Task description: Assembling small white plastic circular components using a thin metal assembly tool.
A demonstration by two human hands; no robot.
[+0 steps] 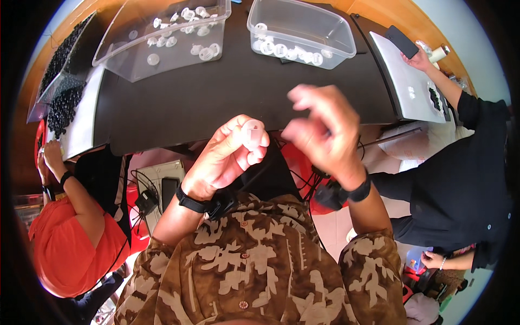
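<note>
At the top of the frame, your table [233,86] bears a left bin [120,64], upper left, and a right bin [303,21], right of top centre, with small parts [280,50] in both. Left of the left bin lies a heap of pieces [64,103]. Your left hand [222,154], mid-frame, has one part [253,134] at its fingertips; your right hand [330,127] is right of it, apart. Co-workers [455,184] flank you at the left and right edges, a phone [402,41] upper right in one's hand.
</note>
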